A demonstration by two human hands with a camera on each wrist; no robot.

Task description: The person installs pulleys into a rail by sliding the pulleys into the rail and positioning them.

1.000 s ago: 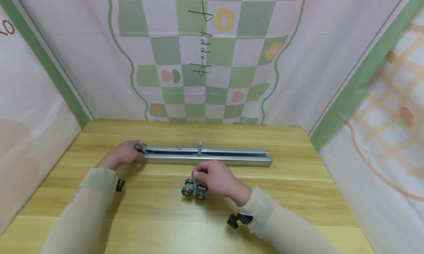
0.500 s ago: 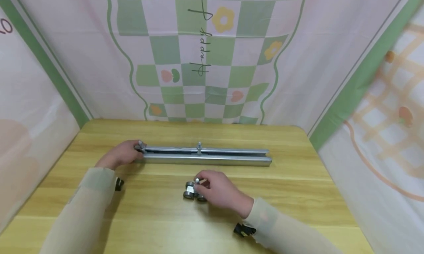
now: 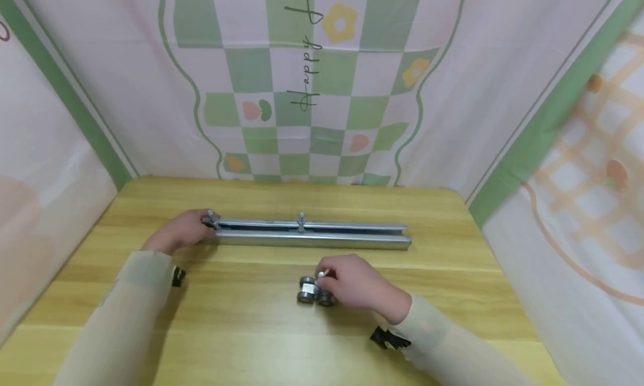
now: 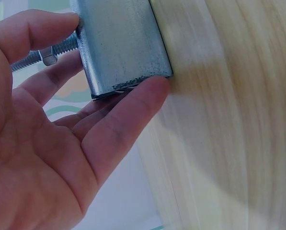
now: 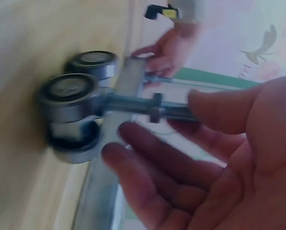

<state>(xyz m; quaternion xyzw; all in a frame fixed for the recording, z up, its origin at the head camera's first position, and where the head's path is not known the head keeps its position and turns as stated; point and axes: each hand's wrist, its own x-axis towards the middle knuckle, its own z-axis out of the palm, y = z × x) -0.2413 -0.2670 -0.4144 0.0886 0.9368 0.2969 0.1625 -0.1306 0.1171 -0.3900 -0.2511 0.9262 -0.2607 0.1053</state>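
Observation:
A long silver metal rail (image 3: pixel 322 243) with a slot along its top lies across the table. My left hand (image 3: pixel 182 229) holds the rail's left end; in the left wrist view the thumb is at the rail's (image 4: pixel 121 45) edge and a finger lies along the end face. Two threaded bolts stand up from the slot, one bolt (image 3: pixel 212 220) beside my left hand and another bolt (image 3: pixel 301 222) near mid-length. In front of the rail, my right hand (image 3: pixel 358 285) pinches the bolt stem of a wheeled roller trolley (image 3: pixel 307 288). In the right wrist view its bolt (image 5: pixel 133 105) carries a nut.
The wooden table (image 3: pixel 241 330) ends at a green-and-white checked cloth (image 3: pixel 282 109) behind and patterned cloth at both sides. A dark camera mount (image 3: pixel 389 338) sits at the right cuff.
My right hand has turned the trolley and moved it rightward and slightly away from the rail. My left hand keeps its place at the rail's end.

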